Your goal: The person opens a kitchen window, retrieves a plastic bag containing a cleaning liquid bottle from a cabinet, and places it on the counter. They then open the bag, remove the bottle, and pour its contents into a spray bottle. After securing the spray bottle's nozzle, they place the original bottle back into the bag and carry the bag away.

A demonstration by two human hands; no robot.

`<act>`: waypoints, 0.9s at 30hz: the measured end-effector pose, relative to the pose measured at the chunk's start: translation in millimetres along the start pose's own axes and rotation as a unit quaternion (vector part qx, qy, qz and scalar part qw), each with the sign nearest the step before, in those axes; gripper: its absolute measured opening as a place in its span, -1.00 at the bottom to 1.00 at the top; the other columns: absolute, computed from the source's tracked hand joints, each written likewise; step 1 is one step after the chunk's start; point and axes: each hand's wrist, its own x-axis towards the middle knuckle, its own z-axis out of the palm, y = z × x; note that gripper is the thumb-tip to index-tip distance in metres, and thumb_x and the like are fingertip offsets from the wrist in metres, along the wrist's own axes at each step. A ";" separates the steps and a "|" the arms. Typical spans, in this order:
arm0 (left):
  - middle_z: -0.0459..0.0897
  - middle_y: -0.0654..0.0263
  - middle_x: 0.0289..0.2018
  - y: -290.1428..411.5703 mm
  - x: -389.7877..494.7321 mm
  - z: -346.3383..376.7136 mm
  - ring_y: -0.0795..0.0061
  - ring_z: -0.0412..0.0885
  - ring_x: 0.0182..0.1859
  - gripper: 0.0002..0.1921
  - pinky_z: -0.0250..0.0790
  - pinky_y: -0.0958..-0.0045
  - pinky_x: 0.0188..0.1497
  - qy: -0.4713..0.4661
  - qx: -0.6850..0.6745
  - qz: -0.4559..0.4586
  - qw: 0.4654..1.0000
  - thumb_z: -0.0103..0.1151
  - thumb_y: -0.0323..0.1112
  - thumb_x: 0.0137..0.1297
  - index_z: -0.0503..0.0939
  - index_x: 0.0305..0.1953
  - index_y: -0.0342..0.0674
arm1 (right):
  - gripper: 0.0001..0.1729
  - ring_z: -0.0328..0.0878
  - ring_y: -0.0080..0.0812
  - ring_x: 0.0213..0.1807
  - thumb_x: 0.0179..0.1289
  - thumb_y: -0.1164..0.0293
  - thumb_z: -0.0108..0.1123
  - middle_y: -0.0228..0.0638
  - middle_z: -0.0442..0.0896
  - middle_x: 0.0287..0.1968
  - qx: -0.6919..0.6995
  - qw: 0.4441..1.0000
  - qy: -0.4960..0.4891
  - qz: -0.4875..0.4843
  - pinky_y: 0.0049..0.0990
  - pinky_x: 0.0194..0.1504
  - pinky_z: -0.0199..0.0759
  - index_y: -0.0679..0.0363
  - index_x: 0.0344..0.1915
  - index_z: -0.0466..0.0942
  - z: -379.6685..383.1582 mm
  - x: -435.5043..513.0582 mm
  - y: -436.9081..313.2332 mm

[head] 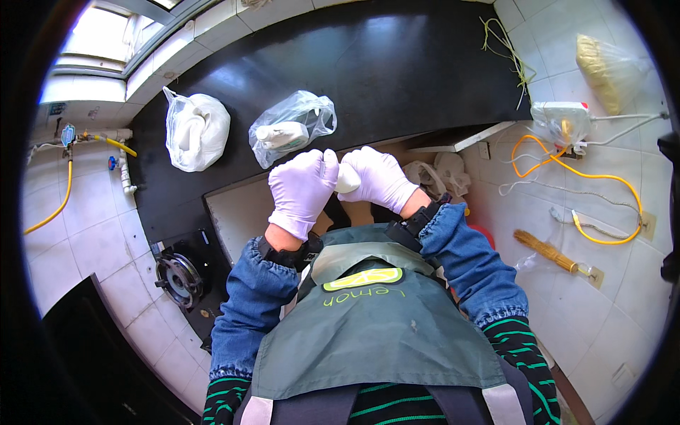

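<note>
Pale disposable gloves cover both of my hands, which meet in front of my apron near the counter's front edge. Between them is a small white rounded object [348,179], mostly hidden, so its exact kind is unclear. My left hand [303,186] is curled against its left side with the thumb on top. Around its right side, my right hand [377,178] is closed. Just beyond my left hand, a white plastic bottle [282,135] lies on its side in a clear plastic bag [321,109]. Farther left, another plastic bag [197,133] holds something white.
The black countertop [372,64] runs along the tiled wall. At left are a gas burner [179,279] and a yellow gas hose [66,196]. An open white door or panel [241,210] sits below the counter edge. A brush [547,251] and yellow cable [611,176] hang at right.
</note>
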 end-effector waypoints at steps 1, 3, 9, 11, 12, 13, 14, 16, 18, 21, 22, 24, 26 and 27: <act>0.64 0.17 -0.60 0.8 2.7 0.5 0.07 0.63 -0.56 -0.52 0.48 0.17 -0.42 -0.017 -0.001 -0.023 1.000 0.12 0.07 0.47 0.62 -0.54 -0.12 | -0.48 0.68 -0.15 -0.03 -0.06 -0.01 0.54 -0.26 0.72 -0.18 0.003 1.000 0.011 0.002 -0.21 -0.01 0.61 0.06 -0.19 0.64 -0.5 -0.5 0.6; 0.67 0.14 -0.57 -0.1 5.8 -0.9 0.05 0.64 -0.53 -0.50 0.49 0.14 -0.39 -0.051 -0.016 -0.056 0.997 0.09 0.07 0.51 0.62 -0.53 -0.14 | -0.48 0.67 -0.16 -0.03 -0.06 -0.01 0.55 -0.27 0.71 -0.17 0.007 1.000 0.017 0.007 -0.21 0.00 0.61 0.05 -0.18 0.64 -1.9 -2.2 3.4; 0.60 0.44 -0.46 -14.5 -0.6 -9.6 0.63 0.47 -0.43 -0.65 0.37 0.48 -0.32 -0.116 -0.400 -0.225 0.881 0.07 -0.10 0.62 0.67 -0.26 -0.21 | -0.44 0.65 -0.16 0.00 -0.07 0.01 0.58 -0.30 0.69 -0.13 0.050 0.997 0.053 0.007 -0.22 0.02 0.59 0.02 -0.12 0.63 -9.3 -11.8 13.4; 0.60 0.49 -0.39 -22.0 -10.2 -11.2 0.68 0.49 -0.43 -0.71 0.35 0.58 -0.33 -0.171 -0.542 -0.317 0.759 0.06 -0.10 0.63 0.65 -0.12 -0.17 | -0.42 0.65 -0.13 0.00 -0.09 0.05 0.63 -0.28 0.70 -0.10 0.056 0.996 0.065 0.004 -0.22 0.03 0.58 0.02 -0.08 0.64 -11.3 -15.3 17.3; 0.57 0.50 -0.40 -22.7 -16.0 -6.3 0.70 0.49 -0.44 -0.72 0.35 0.61 -0.34 -0.170 -0.553 -0.306 0.756 0.05 -0.10 0.63 0.63 -0.08 -0.17 | -0.42 0.66 -0.13 -0.01 -0.10 0.06 0.64 -0.29 0.69 -0.10 0.061 0.995 0.077 0.010 -0.23 0.03 0.58 0.02 -0.08 0.65 -12.2 -17.0 19.5; 0.54 0.51 -0.41 -24.2 -21.8 -0.1 0.73 0.49 -0.44 -0.72 0.35 0.65 -0.34 -0.166 -0.569 -0.294 0.750 0.04 -0.09 0.63 0.62 -0.04 -0.16 | -0.41 0.66 -0.14 -0.02 -0.11 0.07 0.65 -0.29 0.69 -0.10 0.067 0.994 0.090 0.015 -0.23 0.02 0.59 0.02 -0.08 0.65 -12.8 -18.5 21.5; 0.57 0.50 -0.38 -28.0 -26.1 6.8 0.71 0.52 -0.43 -0.76 0.37 0.64 -0.34 -0.178 -0.577 -0.303 0.737 0.04 -0.16 0.63 0.61 -0.01 -0.17 | -0.41 0.66 -0.14 -0.03 -0.12 0.08 0.66 -0.29 0.69 -0.10 0.073 0.992 0.106 0.016 -0.24 0.02 0.59 0.02 -0.08 0.65 -13.4 -19.9 23.7; 0.58 0.48 -0.36 -33.6 -33.8 29.2 0.71 0.53 -0.41 -0.80 0.39 0.63 -0.32 -0.193 -0.557 -0.338 0.734 0.06 -0.21 0.62 0.59 0.01 -0.18 | -0.41 0.65 -0.16 -0.02 -0.13 0.06 0.65 -0.32 0.69 -0.12 0.079 0.988 0.128 0.025 -0.22 0.01 0.60 0.00 -0.08 0.64 -15.3 -22.1 29.3; 0.60 0.45 -0.33 -40.0 -36.9 58.9 0.72 0.53 -0.40 -0.80 0.40 0.62 -0.30 -0.207 -0.526 -0.362 0.742 0.08 -0.22 0.60 0.57 0.03 -0.18 | -0.37 0.66 -0.17 -0.02 -0.15 0.05 0.67 -0.33 0.69 -0.12 0.066 0.986 0.151 0.031 -0.23 0.00 0.61 -0.01 -0.06 0.65 -18.2 -23.2 36.4; 0.64 0.44 -0.33 -43.2 -31.3 113.8 0.67 0.58 -0.40 -0.84 0.44 0.60 -0.32 -0.170 -0.549 -0.379 0.725 0.14 -0.29 0.56 0.60 -0.02 -0.21 | -0.34 0.67 -0.19 -0.04 -0.14 0.01 0.68 -0.31 0.70 -0.10 0.085 0.970 0.227 0.025 -0.29 0.01 0.61 0.03 -0.05 0.64 -26.4 -21.1 51.7; 0.65 0.42 -0.31 -43.4 -26.8 131.6 0.65 0.59 -0.38 -0.84 0.47 0.59 -0.29 -0.164 -0.557 -0.375 0.722 0.15 -0.31 0.56 0.60 0.00 -0.23 | -0.32 0.66 -0.19 -0.06 -0.13 -0.01 0.68 -0.31 0.70 -0.11 0.094 0.963 0.252 0.026 -0.31 0.04 0.61 0.06 -0.05 0.64 -29.3 -19.7 57.9; 0.69 0.36 -0.22 -40.0 -17.0 164.1 0.59 0.64 -0.32 -0.81 0.55 0.55 -0.21 -0.142 -0.572 -0.381 0.712 0.18 -0.36 0.53 0.61 0.06 -0.26 | -0.31 0.69 -0.21 -0.05 -0.16 0.09 0.73 -0.29 0.72 -0.11 0.127 0.948 0.288 0.038 -0.34 0.06 0.60 0.09 -0.03 0.64 -35.7 -12.7 72.8; 0.69 0.32 -0.14 -36.5 -5.8 190.4 0.57 0.65 -0.26 -0.74 0.59 0.53 -0.15 -0.127 -0.578 -0.386 0.708 0.18 -0.34 0.54 0.58 0.14 -0.30 | -0.30 0.74 -0.24 -0.07 -0.18 0.20 0.76 -0.28 0.75 -0.08 0.178 0.930 0.311 0.085 -0.39 0.04 0.63 0.14 -0.01 0.63 -38.9 1.6 86.7; 0.69 0.31 -0.12 -33.6 -0.9 202.1 0.57 0.66 -0.24 -0.72 0.59 0.53 -0.14 -0.122 -0.571 -0.409 0.701 0.18 -0.34 0.54 0.57 0.16 -0.32 | -0.33 0.75 -0.29 -0.10 -0.14 0.26 0.75 -0.30 0.76 -0.08 0.181 0.927 0.315 0.094 -0.43 0.03 0.64 0.17 -0.01 0.63 -40.7 9.5 94.1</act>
